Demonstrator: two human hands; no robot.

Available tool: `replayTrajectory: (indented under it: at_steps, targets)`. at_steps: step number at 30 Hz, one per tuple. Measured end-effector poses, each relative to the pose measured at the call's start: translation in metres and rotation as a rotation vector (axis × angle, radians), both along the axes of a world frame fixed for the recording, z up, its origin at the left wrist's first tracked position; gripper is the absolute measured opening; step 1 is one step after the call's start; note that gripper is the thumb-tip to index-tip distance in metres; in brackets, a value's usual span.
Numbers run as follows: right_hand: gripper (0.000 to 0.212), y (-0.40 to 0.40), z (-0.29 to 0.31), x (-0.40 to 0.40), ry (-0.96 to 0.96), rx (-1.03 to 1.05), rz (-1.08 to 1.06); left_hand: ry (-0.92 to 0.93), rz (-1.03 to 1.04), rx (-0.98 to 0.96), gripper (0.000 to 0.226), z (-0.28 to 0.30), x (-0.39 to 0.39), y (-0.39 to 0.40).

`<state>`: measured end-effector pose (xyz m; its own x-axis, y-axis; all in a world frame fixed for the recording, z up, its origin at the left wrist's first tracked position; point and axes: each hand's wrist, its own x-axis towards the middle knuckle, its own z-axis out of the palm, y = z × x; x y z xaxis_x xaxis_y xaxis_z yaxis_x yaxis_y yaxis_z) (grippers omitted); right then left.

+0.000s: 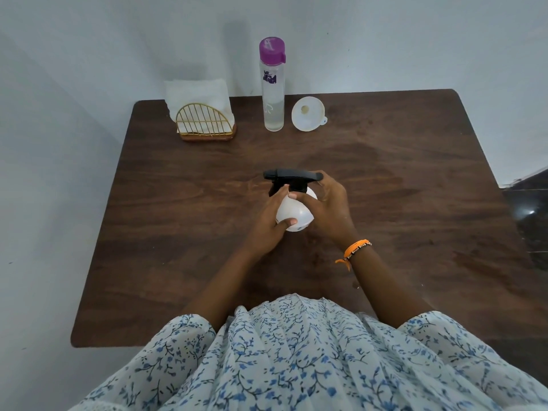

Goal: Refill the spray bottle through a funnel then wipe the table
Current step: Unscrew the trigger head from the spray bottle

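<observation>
At table (415, 203) centre, the spray bottle (295, 213) stands upright — long axis vertical, its black trigger head (292, 175) lying crosswise with the nozzle toward nine o'clock. The left hand (271, 223) wraps the white body; the right hand (326, 207) curls round the collar beneath the head. This looks like the opening step: unscrewing the head. Next, a steady twist is needed while the body is kept still, then the funnel (308, 113) at twelve o'clock — beside the purple-capped water bottle (272, 84) — must seat in the neck.
</observation>
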<state>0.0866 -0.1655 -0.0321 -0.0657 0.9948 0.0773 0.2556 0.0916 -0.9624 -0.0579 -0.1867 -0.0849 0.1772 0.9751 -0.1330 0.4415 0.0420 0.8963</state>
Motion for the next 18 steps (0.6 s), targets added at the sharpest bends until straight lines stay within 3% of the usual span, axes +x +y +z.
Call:
replayTrajectory:
  at_steps: [8, 13, 18]
  targets:
    - [0.037, 0.015, -0.008, 0.013, -0.166, -0.009, 0.245, -0.085, 0.029, -0.042, 0.074, 0.003, 0.001, -0.002]
    - [0.042, 0.0, -0.008, 0.005, -0.062, 0.038, 0.039, -0.042, 0.019, -0.066, 0.075, 0.003, 0.0, -0.002]
    - [0.039, -0.002, -0.005, -0.006, -0.132, 0.117, -0.1, -0.068, 0.038, -0.085, 0.069, -0.001, -0.002, 0.001]
